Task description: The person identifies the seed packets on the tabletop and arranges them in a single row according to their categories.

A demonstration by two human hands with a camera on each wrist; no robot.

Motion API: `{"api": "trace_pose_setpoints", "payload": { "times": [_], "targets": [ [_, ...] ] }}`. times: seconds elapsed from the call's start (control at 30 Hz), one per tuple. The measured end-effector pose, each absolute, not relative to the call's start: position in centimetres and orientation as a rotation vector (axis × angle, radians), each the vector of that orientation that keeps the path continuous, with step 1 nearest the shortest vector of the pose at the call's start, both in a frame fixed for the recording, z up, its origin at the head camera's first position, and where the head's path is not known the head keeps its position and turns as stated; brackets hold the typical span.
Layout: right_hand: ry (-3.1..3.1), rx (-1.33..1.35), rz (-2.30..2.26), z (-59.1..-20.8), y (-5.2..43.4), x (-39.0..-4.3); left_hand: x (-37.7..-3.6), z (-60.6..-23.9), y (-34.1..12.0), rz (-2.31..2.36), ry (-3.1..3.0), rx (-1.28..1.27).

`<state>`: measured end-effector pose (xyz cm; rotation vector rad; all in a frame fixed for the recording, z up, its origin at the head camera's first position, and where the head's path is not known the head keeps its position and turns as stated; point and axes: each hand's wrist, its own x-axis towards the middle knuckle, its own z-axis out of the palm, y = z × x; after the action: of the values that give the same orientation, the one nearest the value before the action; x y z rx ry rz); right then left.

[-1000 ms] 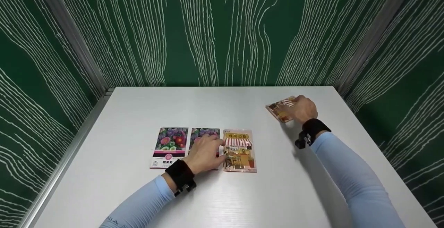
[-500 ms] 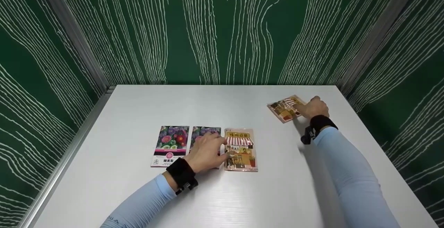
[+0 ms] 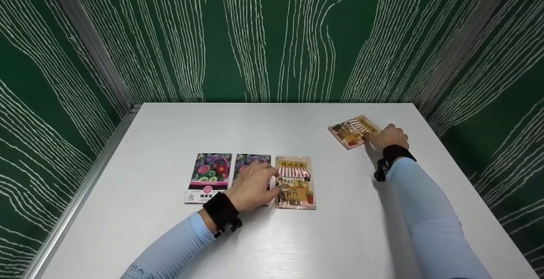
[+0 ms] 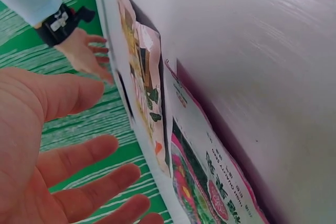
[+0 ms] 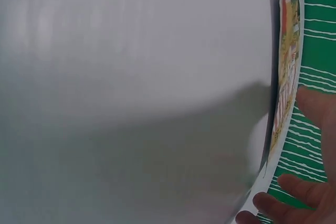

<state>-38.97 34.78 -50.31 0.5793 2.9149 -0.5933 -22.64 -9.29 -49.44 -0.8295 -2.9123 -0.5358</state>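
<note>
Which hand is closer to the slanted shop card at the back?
Right. The right hand touches the slanted card's near edge; the left hand rests far off, on the row of packets.

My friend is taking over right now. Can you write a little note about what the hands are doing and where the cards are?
Left hand: open, resting on the middle flower-picture packet in the row.
Right hand: fingers touching the tilted shop-picture packet at the far right of the white table.
Done: purple flower-picture packet, middle packet and upright shop-picture packet lie side by side.
Left: the far packet lies apart from the row.
</note>
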Motion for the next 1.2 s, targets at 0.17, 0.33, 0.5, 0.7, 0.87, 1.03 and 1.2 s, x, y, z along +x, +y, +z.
{"api": "trace_pose_setpoints", "payload": {
  "times": [0.17, 0.33, 0.5, 0.7, 0.87, 1.03, 1.2],
  "targets": [
    [2.898, 0.629, -0.56, -50.5, 33.9, -38.8, -22.6, -49.6, -9.6, -0.564, -2.927, -0.847],
    [2.907, 0.587, -0.606, -51.2, 32.8, -39.2, -22.7, -49.7, -9.8, -0.543, -2.917, -0.848],
    [2.922, 0.468, -0.575, -52.0, 32.1, -39.9, -22.8, -49.7, -9.9, -0.555, -2.884, -0.876],
    [2.872, 0.378, -0.539, -51.9, 31.6, -40.0, -22.9, -49.9, -10.5, -0.544, -2.872, -0.857],
    [2.869, 0.273, -0.476, -51.1, 31.8, -39.3, -23.0, -50.1, -10.7, -0.585, -2.888, -0.847],
    [2.88, 0.132, -0.426, -50.9, 32.0, -39.1, -23.2, -50.3, -10.4, -0.603, -2.877, -0.817],
    [2.92, 0.021, -0.371, -51.1, 32.3, -38.8, -23.1, -50.2, -10.1, -0.597, -2.872, -0.8]
  ]
}}
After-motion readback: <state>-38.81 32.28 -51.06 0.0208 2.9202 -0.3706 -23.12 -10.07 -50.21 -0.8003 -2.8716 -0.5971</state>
